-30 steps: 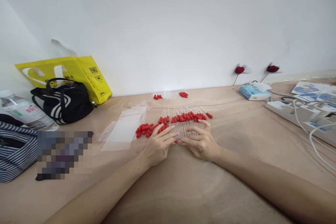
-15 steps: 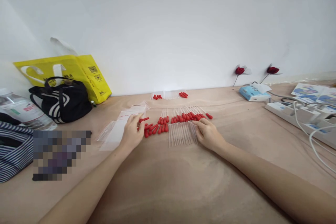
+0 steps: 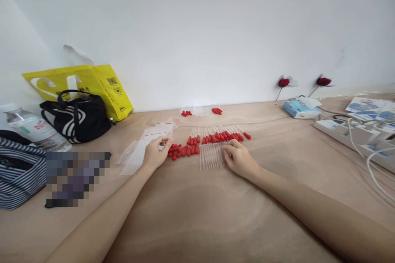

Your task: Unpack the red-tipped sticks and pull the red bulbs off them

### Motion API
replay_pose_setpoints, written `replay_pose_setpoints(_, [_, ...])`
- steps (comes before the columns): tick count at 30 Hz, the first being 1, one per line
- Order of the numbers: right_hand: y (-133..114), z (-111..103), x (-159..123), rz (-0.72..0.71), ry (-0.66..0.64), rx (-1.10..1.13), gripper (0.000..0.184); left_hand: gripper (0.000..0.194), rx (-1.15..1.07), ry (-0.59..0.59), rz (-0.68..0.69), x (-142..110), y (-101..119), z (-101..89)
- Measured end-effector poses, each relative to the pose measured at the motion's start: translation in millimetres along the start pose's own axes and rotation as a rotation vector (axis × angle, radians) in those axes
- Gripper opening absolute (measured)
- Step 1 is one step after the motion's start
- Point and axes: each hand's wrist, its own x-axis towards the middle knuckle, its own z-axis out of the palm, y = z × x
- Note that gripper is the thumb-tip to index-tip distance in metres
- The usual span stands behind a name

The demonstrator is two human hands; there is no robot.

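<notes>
Tubes (image 3: 210, 157), clear and slim, lie side by side on the tabletop (image 3: 191, 213), just in front of a row of red-bulbed droppers (image 3: 217, 136). At their right end the right hand (image 3: 241, 159) has its thumb and fingers bent together, though I can't tell whether it grips one. Over to the left, the left hand (image 3: 155, 153) curls its fingertips at the edge of the loose red bulbs (image 3: 184, 152), near the clear bags (image 3: 135, 158), any hold hidden from me.
</notes>
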Motion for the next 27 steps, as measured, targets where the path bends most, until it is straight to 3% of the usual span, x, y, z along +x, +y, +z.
replay_pose_setpoints(6, [-14, -7, 0, -0.003, -0.094, 0.024, 0.015, 0.03, -0.03, 0.039, 0.092, -1, -3, -0.4])
replay_pose_setpoints(11, [-14, -10, 1, -0.03, -0.092, -0.017, 0.02, 0.025, 0.036, 0.066, 0.145, 5, -2, -0.1])
replay_pose_setpoints(16, [-6, -15, 2, -0.017, -0.051, -0.074, 0.019, 0.024, 0.255, -0.127, 0.023, 22, 22, 2.9])
replay_pose_setpoints(21, [5, -23, 0, 0.061, -0.016, -0.13, 0.021, 0.033, 0.469, -0.39, -0.137, 49, 50, 22.5])
replay_pose_setpoints(27, [13, -27, -1, 0.143, -0.05, -0.176, 0.019, 0.034, 0.526, -0.446, -0.194, 66, 54, 48.8])
